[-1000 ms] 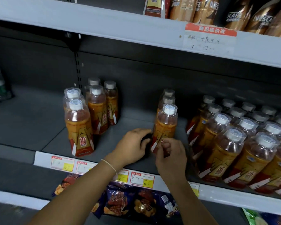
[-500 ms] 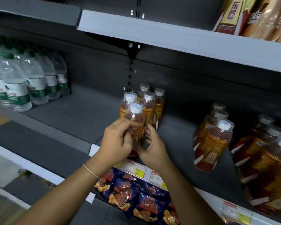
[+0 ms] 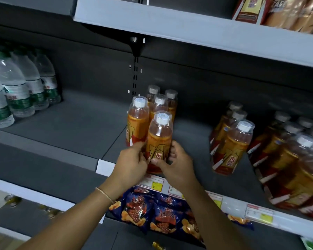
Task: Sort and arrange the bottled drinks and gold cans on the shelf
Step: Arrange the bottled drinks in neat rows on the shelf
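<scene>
An orange drink bottle point(image 3: 159, 139) with a white cap stands at the front edge of the grey shelf point(image 3: 79, 127). My left hand point(image 3: 132, 163) and my right hand point(image 3: 175, 165) grip its lower part from both sides. Just behind it stands a small cluster of the same bottles point(image 3: 139, 120). A short row of the same bottles point(image 3: 231, 147) stands to the right, and a dense group point(image 3: 293, 165) fills the far right. Gold packs point(image 3: 282, 9) sit on the upper shelf at the top right.
Clear water bottles point(image 3: 16, 87) with green labels stand at the left on the neighbouring shelf. Blue snack bags point(image 3: 157, 212) lie on the shelf below, under my wrists. Price tags point(image 3: 258, 213) line the shelf edge. Bare grey shelf lies between the water and the orange bottles.
My hands left the middle row of bottles and moved left to the front bottle of the left cluster. Both now grip it lower down, and the view has turned left.
</scene>
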Action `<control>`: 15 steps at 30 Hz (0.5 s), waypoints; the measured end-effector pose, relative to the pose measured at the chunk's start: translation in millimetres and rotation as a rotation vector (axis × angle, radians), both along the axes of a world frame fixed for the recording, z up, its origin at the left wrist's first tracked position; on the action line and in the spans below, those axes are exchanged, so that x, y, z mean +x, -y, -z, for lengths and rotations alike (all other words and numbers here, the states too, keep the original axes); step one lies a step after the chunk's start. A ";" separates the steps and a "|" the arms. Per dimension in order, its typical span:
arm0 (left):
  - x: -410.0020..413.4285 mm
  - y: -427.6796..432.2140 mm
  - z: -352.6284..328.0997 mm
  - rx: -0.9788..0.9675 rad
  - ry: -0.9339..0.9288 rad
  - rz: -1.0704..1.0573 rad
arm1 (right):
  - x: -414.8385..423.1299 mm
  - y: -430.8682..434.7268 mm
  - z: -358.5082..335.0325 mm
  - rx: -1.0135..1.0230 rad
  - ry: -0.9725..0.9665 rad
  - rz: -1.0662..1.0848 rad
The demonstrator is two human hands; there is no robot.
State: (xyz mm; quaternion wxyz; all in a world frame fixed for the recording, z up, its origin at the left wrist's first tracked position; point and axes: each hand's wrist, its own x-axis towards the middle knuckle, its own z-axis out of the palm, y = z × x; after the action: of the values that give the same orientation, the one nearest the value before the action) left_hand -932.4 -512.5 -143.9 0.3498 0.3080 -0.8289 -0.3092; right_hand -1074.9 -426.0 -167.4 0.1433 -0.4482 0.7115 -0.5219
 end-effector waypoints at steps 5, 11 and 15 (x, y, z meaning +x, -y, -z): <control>-31.9 -25.7 -4.7 -0.039 -0.006 0.108 | -28.4 -45.8 -0.7 0.008 -0.026 0.071; -78.3 -66.1 -5.0 -0.016 0.086 0.157 | -63.7 -97.7 -0.5 0.010 -0.019 0.127; -103.0 -98.2 -4.2 0.046 0.074 0.164 | -84.9 -128.9 2.3 -0.012 0.001 0.132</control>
State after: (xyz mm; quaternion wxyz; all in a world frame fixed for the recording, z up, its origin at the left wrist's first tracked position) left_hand -1035.4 -414.3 -139.7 0.2853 0.2582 -0.8564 -0.3443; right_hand -1159.8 -297.1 -169.8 0.1061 -0.4010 0.7363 -0.5345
